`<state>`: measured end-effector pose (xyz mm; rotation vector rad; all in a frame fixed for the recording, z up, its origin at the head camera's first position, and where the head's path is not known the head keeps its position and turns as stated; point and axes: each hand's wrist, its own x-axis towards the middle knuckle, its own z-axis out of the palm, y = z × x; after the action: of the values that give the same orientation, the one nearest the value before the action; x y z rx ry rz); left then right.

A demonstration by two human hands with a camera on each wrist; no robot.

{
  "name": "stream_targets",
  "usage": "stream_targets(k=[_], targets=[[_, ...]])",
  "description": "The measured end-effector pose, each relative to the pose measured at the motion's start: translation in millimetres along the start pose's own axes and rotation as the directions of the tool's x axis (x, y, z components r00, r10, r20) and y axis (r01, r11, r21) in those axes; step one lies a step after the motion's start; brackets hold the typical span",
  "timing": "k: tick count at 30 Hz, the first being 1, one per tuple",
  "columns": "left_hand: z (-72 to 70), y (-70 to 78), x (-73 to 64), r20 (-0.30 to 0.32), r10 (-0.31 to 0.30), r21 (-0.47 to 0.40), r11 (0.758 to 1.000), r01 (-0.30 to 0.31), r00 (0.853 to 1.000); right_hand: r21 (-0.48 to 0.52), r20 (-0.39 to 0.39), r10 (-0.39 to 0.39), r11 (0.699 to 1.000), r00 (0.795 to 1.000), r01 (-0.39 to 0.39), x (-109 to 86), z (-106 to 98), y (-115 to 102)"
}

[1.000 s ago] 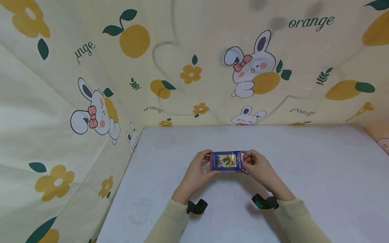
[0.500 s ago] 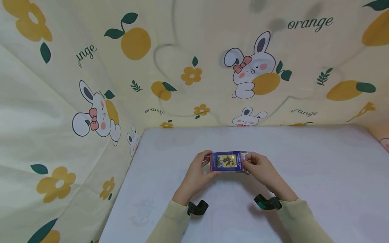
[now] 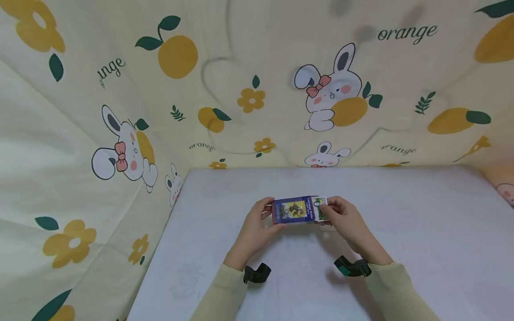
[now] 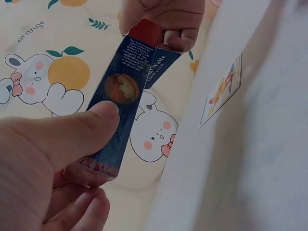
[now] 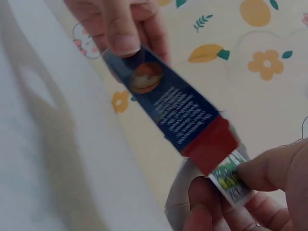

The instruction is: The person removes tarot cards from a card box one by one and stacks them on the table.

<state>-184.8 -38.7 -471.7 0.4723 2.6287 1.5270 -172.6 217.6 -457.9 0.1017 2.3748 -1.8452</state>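
A dark blue card box point(image 3: 292, 210) printed "Universal Waite" is held above the table, its right end tilted slightly up in the head view. My left hand point(image 3: 255, 229) grips its left end, thumb along the narrow side. From the opened right end, beside a red inner flap point(image 5: 211, 144), cards point(image 3: 319, 206) with a green and white picture stick out. My right hand point(image 3: 348, 225) pinches these cards, its thumb on the top picture. Below the box, a loose picture card point(image 4: 224, 91) lies on the table.
A white tabletop point(image 3: 225, 267) lies under the hands. Behind and to the left hangs a cream cloth point(image 3: 233, 40) printed with rabbits, oranges and flowers. Black wrist cameras point(image 3: 257, 273) sit on both wrists.
More of the cards now shows outside the box's right end, under my right thumb. The box has shifted slightly left and tilted. A loose card now shows on the table beneath.
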Motion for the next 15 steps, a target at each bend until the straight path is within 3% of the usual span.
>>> stream_targets(k=[5, 15], targets=[[-2.6, 0.1, -0.2, -0.014, -0.01, 0.006, 1.0, 0.01, 1.0, 0.057, -0.03, 0.013, 0.998, 0.999, -0.012, -0.3, -3.9, -3.1], [-10.1, 1.7, -1.0, -0.044, -0.029, -0.005, 1.0, 0.029, 0.999, 0.071, -0.079, 0.01, 0.997, 0.997, -0.005, -2.6, -5.2, -10.1]])
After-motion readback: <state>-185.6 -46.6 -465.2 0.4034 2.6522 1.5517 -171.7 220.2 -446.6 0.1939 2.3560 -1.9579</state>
